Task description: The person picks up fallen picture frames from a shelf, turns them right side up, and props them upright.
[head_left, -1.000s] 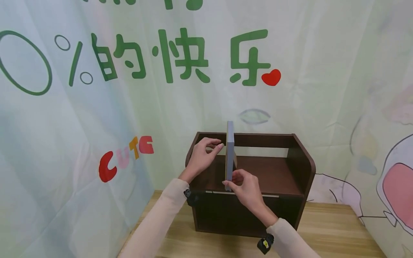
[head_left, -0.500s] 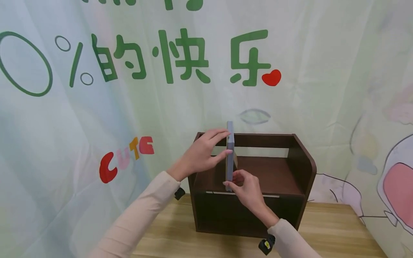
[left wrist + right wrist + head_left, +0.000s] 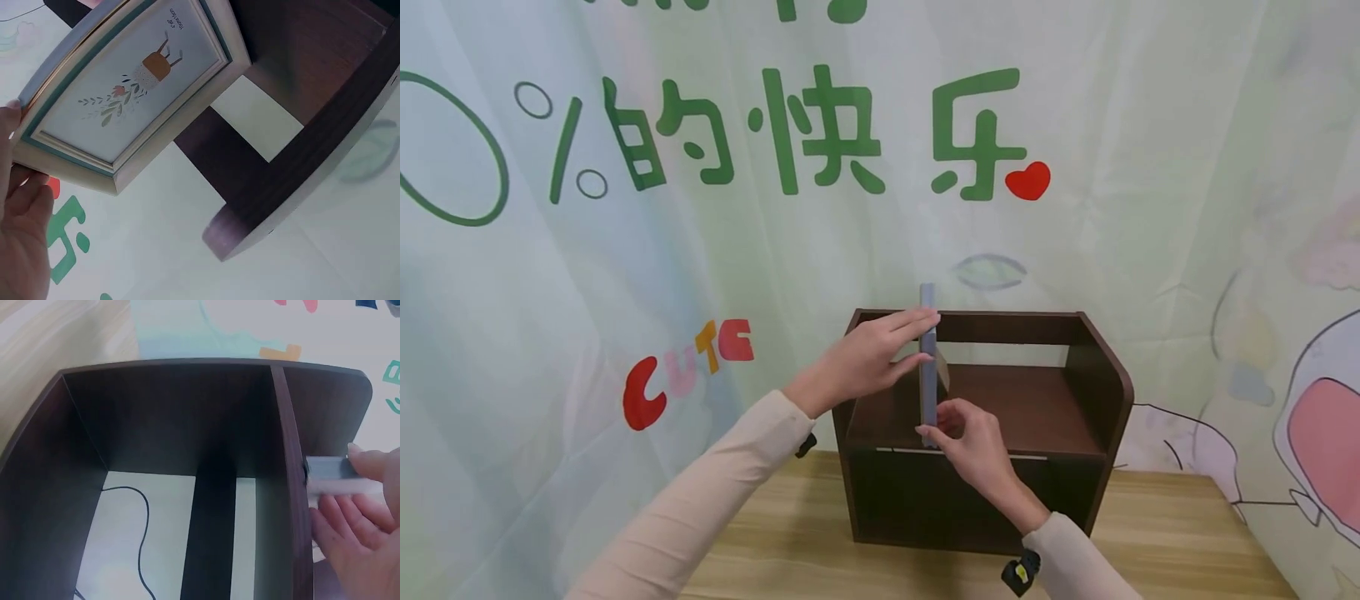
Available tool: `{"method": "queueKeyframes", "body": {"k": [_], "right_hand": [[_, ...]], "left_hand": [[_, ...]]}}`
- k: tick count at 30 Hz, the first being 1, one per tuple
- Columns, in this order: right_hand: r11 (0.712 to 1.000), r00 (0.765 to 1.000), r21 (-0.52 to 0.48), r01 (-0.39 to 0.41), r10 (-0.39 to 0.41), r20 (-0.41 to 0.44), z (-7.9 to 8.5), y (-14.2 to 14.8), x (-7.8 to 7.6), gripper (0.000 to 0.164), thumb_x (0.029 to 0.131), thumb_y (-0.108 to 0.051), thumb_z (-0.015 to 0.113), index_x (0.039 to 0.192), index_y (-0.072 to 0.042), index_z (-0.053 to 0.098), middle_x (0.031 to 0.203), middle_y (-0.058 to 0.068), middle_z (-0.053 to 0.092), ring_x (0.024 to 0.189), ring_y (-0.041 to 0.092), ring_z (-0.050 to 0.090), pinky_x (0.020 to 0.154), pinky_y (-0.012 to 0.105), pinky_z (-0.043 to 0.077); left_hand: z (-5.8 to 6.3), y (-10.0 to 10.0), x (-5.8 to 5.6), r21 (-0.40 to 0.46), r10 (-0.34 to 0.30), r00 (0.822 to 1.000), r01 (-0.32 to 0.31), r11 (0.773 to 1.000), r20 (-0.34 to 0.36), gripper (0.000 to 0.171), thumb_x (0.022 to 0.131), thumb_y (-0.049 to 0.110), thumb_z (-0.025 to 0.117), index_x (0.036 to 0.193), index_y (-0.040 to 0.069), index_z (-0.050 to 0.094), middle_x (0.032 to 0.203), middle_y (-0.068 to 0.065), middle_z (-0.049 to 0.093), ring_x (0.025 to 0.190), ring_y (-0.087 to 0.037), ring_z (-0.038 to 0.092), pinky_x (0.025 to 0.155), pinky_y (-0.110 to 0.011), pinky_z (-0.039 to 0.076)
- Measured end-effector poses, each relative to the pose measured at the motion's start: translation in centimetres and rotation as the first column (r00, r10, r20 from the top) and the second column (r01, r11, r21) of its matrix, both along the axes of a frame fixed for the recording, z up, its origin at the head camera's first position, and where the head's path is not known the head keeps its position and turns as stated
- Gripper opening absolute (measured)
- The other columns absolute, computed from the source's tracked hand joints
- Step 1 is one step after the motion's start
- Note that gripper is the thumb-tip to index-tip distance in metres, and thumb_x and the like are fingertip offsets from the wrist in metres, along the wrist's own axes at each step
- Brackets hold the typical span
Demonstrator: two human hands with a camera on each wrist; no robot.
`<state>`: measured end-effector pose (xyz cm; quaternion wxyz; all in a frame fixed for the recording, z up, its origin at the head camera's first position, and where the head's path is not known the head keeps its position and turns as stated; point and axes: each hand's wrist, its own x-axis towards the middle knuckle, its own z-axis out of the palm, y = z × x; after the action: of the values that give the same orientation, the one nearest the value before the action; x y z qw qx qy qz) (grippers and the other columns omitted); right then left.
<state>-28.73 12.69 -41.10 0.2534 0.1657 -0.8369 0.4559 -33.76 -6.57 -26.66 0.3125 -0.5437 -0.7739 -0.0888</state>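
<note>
A picture frame (image 3: 928, 392) stands upright on the upper shelf of a dark brown desktop shelf (image 3: 1022, 400), seen edge-on in the head view. In the left wrist view, the picture frame (image 3: 69, 147) shows its cream border, teal line and printed plant. My left hand (image 3: 868, 358) grips its upper part, thumb on the near edge and fingers over the top. Lower down, my right hand (image 3: 973, 442) pinches the near edge between thumb and fingers. The right wrist view has the right hand (image 3: 356, 544) beside the shelf board, on the bottom of the frame.
The shelf unit stands on a wood-grain table (image 3: 1180, 508) against a printed curtain (image 3: 1112, 208). Its side panel (image 3: 1101, 375) rises at the right. Beneath the upper board is a deep lower compartment (image 3: 169, 419), with a black cable (image 3: 147, 519) visible through its open back.
My left hand has come from beside the picture frame and taken hold of its upper part. The frame has shifted slightly left. My right hand keeps its pinch at the bottom.
</note>
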Motion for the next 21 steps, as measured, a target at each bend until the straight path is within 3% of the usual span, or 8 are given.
{"method": "queueKeyframes", "body": {"k": [3,7,13,17,21], "right_hand": [[0.999,0.999,0.011,-0.045,0.045,0.021,0.3,0.7,-0.2,0.021,0.090,-0.038,0.071,0.100,-0.020,0.071,0.088,-0.004,0.072,0.074,0.007,0.065,0.069,0.021,0.056],[1.000,1.000,0.012,-0.013,0.013,0.011,1.1,1.8,-0.5,0.029,0.097,-0.040,0.060,0.104,-0.016,0.073,0.090,0.001,0.074,0.074,0.012,0.061,0.068,0.022,0.052],[0.992,0.988,0.077,0.102,-0.092,-0.123,2.9,2.0,-1.7,0.018,0.090,-0.014,0.071,0.106,-0.005,0.072,0.094,0.006,0.076,0.078,0.014,0.070,0.072,0.033,0.060],[0.963,0.969,0.173,0.207,-0.177,-0.173,3.3,1.5,-3.2,0.025,0.087,-0.012,0.074,0.110,-0.003,0.071,0.100,0.011,0.075,0.084,0.022,0.072,0.075,0.040,0.060],[0.930,0.954,0.255,0.264,-0.213,-0.210,2.9,1.0,-4.4,0.031,0.085,-0.010,0.075,0.114,-0.003,0.069,0.105,0.013,0.075,0.089,0.026,0.072,0.078,0.043,0.059]], "left_hand": [[-0.1,-0.2,0.0,0.018,-0.014,1.000,0.014,1.000,-0.011,0.056,0.091,0.022,0.071,0.140,0.003,0.053,0.140,-0.013,0.059,0.128,-0.022,0.059,0.102,-0.030,0.051],[-0.3,-0.3,-0.1,0.033,-0.025,1.000,0.025,0.999,0.016,0.056,0.092,0.023,0.070,0.141,0.004,0.052,0.141,-0.012,0.059,0.128,-0.021,0.060,0.103,-0.029,0.050],[-0.5,0.0,-0.2,0.067,-0.031,0.999,0.028,0.997,0.042,0.056,0.093,0.025,0.069,0.142,0.005,0.052,0.143,-0.012,0.057,0.129,-0.021,0.059,0.103,-0.030,0.050],[-0.6,-0.1,-0.2,0.082,-0.013,0.999,0.009,0.997,0.047,0.054,0.093,0.024,0.068,0.141,0.006,0.053,0.144,-0.011,0.056,0.131,-0.021,0.057,0.103,-0.031,0.050],[-0.8,-0.1,-0.1,0.092,-0.015,0.998,0.009,0.996,0.066,0.054,0.093,0.022,0.068,0.142,0.006,0.052,0.145,-0.011,0.055,0.133,-0.021,0.055,0.102,-0.031,0.051]]}}
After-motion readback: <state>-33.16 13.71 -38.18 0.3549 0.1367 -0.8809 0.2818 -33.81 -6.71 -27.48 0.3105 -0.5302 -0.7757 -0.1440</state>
